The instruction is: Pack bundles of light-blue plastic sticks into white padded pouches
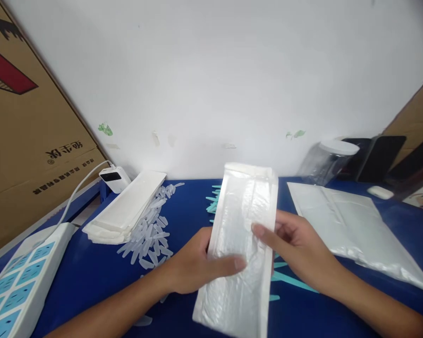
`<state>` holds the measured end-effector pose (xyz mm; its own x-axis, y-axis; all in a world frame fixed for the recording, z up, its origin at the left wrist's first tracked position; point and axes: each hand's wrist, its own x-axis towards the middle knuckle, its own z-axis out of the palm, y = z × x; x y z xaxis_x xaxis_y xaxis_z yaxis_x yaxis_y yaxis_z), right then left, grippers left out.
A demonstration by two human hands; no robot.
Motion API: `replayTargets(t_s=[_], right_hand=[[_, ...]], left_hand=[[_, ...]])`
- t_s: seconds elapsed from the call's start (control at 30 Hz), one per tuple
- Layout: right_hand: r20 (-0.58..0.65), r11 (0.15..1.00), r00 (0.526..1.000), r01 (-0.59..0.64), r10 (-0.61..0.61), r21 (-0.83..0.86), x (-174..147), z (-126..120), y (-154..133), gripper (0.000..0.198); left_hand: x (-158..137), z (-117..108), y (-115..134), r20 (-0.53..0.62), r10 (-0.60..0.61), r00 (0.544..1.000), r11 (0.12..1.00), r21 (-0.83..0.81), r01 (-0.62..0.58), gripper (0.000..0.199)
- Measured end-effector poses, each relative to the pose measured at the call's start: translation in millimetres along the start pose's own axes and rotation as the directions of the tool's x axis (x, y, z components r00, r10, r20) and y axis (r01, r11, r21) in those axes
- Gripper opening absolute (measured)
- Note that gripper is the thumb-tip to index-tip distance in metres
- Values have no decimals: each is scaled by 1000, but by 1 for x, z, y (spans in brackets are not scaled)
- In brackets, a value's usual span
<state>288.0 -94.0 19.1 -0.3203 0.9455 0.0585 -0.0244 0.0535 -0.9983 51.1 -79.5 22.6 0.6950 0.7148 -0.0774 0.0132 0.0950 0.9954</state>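
Observation:
Both hands hold a long white packet (245, 206) with a clear, shiny film front, tilted upright over the blue table. My left hand (192, 263) grips its left edge, thumb across the film and fingers hidden behind. On the right edge, my right hand (299, 246) pinches it with the thumb on the front. What is inside the packet cannot be made out. Teal plastic strips (292, 280) lie behind and below it, partly covered. To the left are many small translucent plastic pieces (151, 237), beside a stack of similar white packets (127, 206).
Large white plastic bags (359, 220) lie on the right. A clear jar with a white lid (338, 148) and dark phones (380, 157) stand against the wall. At left are a power strip (49, 277), a small white device (114, 178) and a cardboard box (31, 126).

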Motion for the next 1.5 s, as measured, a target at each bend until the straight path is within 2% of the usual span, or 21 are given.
replayTargets(t_s=[0.1, 0.17, 0.3, 0.37, 0.43, 0.53, 0.67, 0.77, 0.83, 0.93, 1.0, 1.07, 1.13, 1.2, 1.37, 1.43, 1.5], right_hand=[[39, 1000, 999, -13, 13, 1, -2, 4, -1, 27], [21, 1000, 1000, -12, 12, -1, -3, 5, -1, 29], [-156, 1000, 987, -24, 25, 5, -4, 2, 0, 34], [-188, 999, 982, -35, 36, 5, -4, 0, 1, 36], [-127, 999, 991, -43, 41, -7, -5, 0, 2, 37], [-18, 999, 999, -49, 49, -10, -7, 3, 0, 38], [-31, 998, 999, -38, 40, 53, -6, 5, -2, 38], [-56, 995, 996, -58, 63, 85, -4, 1, 0, 34], [-73, 997, 996, -52, 55, 50, -3, -2, 1, 29], [-91, 999, 995, -38, 40, 24, -3, -6, 0, 20], [-51, 995, 997, -53, 57, 90, -2, -9, -4, 20], [34, 980, 997, -71, 66, 188, -2, -12, -10, 29], [103, 964, 992, -94, 70, 248, 0, -14, -15, 44], [100, 969, 992, -92, 70, 228, -1, -13, -15, 52], [49, 998, 999, 2, -5, 68, -9, 2, -2, 22], [54, 995, 998, 14, -19, 94, -6, 0, -2, 29], [-13, 994, 998, 55, -54, 94, 9, -17, -8, 47]], left_hand=[[0, 3, 1, -21, -19, 1000, 1000, -7, 18, 39], [-2, 3, 3, -27, -27, 999, 1000, -2, 27, 34], [-5, 4, 2, 92, -77, 993, 997, -19, 79, 31], [-4, 5, -2, 108, -53, 993, 998, -24, 56, 34], [-1, 6, -6, 29, -3, 1000, 999, -42, 4, 41], [4, 6, -8, -142, 9, 990, 999, -35, -14, 49], [5, 4, -5, -244, 29, 969, 999, -24, -36, 54], [5, 1, -7, -280, 6, 960, 992, -120, -41, 45], [6, 0, -10, -276, -16, 961, 984, -176, -34, 34], [7, -1, -13, -276, -14, 961, 980, -193, -41, 21], [7, -1, -12, -286, -8, 958, 977, -206, -53, 18], [7, -1, -10, -295, -25, 955, 966, -254, -53, 19], [6, -1, -7, -282, -59, 958, 943, -331, -40, 24], [5, 1, -7, -234, -83, 969, 917, -399, -18, 28], [3, 12, -16, -68, -106, 992, 886, -459, 63, 32], [3, 17, -18, 14, -76, 997, 873, -481, 74, 31], [3, 20, -16, 97, -38, 995, 863, -499, 81, 32]])
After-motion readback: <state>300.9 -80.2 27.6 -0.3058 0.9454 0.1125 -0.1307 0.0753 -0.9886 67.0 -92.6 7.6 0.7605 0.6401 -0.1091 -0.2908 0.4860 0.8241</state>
